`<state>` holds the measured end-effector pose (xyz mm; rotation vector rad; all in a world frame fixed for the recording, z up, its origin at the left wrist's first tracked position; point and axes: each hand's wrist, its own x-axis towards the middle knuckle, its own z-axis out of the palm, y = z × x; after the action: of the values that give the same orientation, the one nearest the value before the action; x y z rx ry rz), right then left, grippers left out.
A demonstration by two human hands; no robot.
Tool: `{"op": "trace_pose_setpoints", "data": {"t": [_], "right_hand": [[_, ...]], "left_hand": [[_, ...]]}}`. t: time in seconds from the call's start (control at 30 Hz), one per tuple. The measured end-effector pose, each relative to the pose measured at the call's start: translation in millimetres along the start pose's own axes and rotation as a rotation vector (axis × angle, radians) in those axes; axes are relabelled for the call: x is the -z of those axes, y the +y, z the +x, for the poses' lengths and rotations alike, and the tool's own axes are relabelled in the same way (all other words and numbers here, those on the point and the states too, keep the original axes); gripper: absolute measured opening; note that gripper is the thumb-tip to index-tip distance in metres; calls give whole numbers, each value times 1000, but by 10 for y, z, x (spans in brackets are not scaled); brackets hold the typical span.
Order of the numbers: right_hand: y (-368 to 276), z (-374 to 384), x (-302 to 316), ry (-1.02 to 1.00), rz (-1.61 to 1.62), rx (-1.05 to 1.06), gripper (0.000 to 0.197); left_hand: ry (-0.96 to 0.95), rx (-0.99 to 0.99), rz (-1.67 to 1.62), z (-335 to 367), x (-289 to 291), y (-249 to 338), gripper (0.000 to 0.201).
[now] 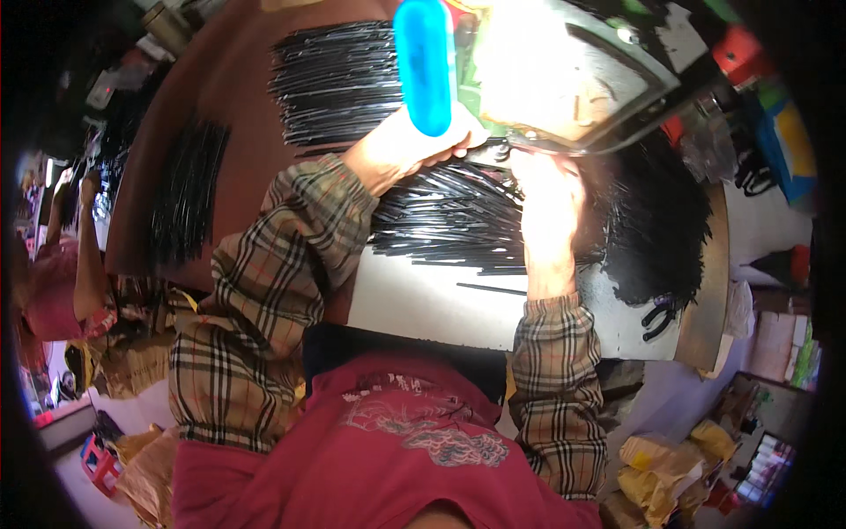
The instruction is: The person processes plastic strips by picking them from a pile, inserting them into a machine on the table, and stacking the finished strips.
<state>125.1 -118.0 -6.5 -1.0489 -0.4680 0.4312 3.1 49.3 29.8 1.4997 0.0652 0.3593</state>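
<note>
Where the brown tabletop (247, 176) spreads widest, its near part carries a pale board (423, 317), and on that lies the middle heap of thin black strands (449, 216), mostly lengthwise from left to right. Taken from this heap's centre, a glaring bright panel (564, 70) in a dark frame stands at one o'clock. At three o'clock spreads a large dark mass (661, 220), also of fine strands. A neat bundle (335, 84) lies between ten and eleven, and a narrower bundle (187, 189) at nine.

The left hand (419, 145) is at eleven o'clock of the middle heap, so the heap lies at five o'clock from it, just beside its curled fingers. The right hand (551, 185) is between two and three, with the heap between eight and nine from it, close by its palm side. Both hands' fingertips come near each other by a small dark piece (499, 148); glare and overlap hide whether either hand grips it.

A blue oval (426, 66) at twelve covers part of the left hand. Black tool handles (656, 317) lie at four o'clock, and a lone strand (492, 288) at five.
</note>
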Motion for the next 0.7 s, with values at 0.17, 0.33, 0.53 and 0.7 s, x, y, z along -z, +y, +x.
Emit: {"op": "trace_pose_setpoints", "data": {"t": [0.17,0.33,0.53,0.7], "right_hand": [[-170,-111,30,-58,296,-203,12],[-511,-729,169,-145,164,-325,8],[-888,-1105,752,-92,-315,-88,18],[-1144,-657,1364,187,-1166,254,13]], "left_hand": [[111,-8,-156,-223,-136,235,19],[223,265,-156,-526,-199,367,19],[313,112,-423,-918,-619,315,15],[267,225,-544,-872,-754,197,11]]}}
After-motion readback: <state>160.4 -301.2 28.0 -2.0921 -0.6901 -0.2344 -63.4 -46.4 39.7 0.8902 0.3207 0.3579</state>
